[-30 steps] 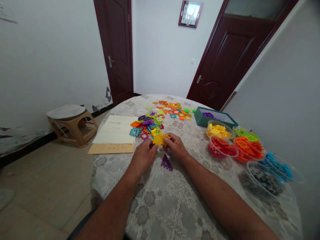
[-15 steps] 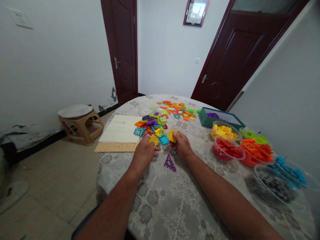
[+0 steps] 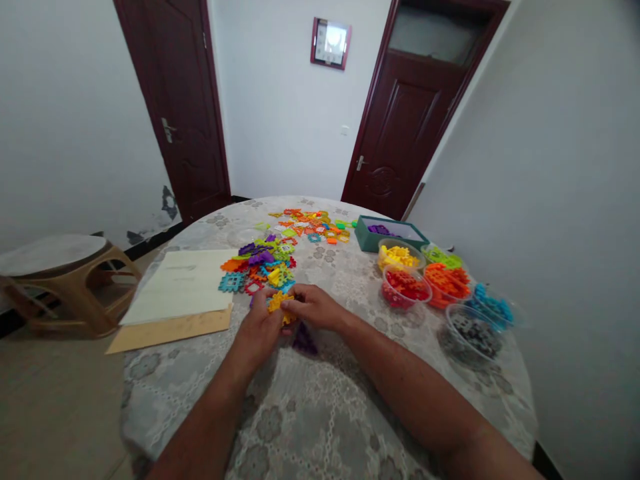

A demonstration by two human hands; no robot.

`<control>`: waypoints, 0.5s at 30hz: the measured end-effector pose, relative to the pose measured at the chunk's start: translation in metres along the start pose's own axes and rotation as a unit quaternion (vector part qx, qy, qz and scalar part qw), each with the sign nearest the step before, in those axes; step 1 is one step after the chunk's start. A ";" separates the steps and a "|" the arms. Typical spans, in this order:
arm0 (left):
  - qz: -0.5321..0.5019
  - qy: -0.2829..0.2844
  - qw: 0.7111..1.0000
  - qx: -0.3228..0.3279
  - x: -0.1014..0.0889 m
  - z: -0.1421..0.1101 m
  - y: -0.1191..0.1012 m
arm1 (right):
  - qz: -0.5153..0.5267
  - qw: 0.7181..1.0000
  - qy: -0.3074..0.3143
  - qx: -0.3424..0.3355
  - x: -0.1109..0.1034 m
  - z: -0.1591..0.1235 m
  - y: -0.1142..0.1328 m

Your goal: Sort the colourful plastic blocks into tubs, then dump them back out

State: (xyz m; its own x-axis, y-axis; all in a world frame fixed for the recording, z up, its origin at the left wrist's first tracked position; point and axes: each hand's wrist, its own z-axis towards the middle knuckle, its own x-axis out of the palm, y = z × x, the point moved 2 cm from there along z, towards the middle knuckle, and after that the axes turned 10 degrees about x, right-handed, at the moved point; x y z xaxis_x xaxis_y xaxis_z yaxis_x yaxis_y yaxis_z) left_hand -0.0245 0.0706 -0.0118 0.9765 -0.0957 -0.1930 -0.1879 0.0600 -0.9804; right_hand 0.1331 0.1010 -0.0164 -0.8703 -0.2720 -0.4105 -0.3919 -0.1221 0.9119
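Left hand [image 3: 263, 321] and right hand [image 3: 317, 307] pinch a yellow toothed plastic piece [image 3: 278, 303] beyond the purple plastic triangle [image 3: 305, 341]; two-handed adjusting, apparently, wanting steady pressure.

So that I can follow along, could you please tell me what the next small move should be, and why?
Perhaps hold the yellow toothed piece steady in the left grip and press gently on it with the right grip, since both meet at that piece and part of it shows between them.
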 end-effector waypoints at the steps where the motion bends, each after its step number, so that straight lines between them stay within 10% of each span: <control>1: -0.009 0.014 1.000 -0.006 0.002 0.000 -0.001 | -0.005 1.000 0.001 -0.002 -0.006 -0.001 0.002; 7: -0.004 0.061 0.998 0.031 0.003 -0.008 -0.009 | -0.157 0.975 -0.159 0.007 -0.106 -0.008 0.018; 10: 0.029 0.058 0.997 0.046 0.000 -0.007 -0.006 | -0.285 0.905 -0.308 0.065 -0.188 -0.013 0.015; 15: 0.089 0.050 0.992 0.075 -0.002 -0.003 -0.003 | -0.390 0.809 -0.375 0.231 -0.289 -0.024 -0.004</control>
State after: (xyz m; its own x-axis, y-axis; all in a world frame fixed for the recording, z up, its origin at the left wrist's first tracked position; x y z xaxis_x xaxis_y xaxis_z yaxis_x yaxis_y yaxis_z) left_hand -0.0263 0.0676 -0.0081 0.9126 -0.1674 -0.3729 -0.3315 0.2309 -0.9148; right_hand 0.3938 0.1579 0.0984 -0.1721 0.3912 -0.9041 -0.8280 0.4398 0.3479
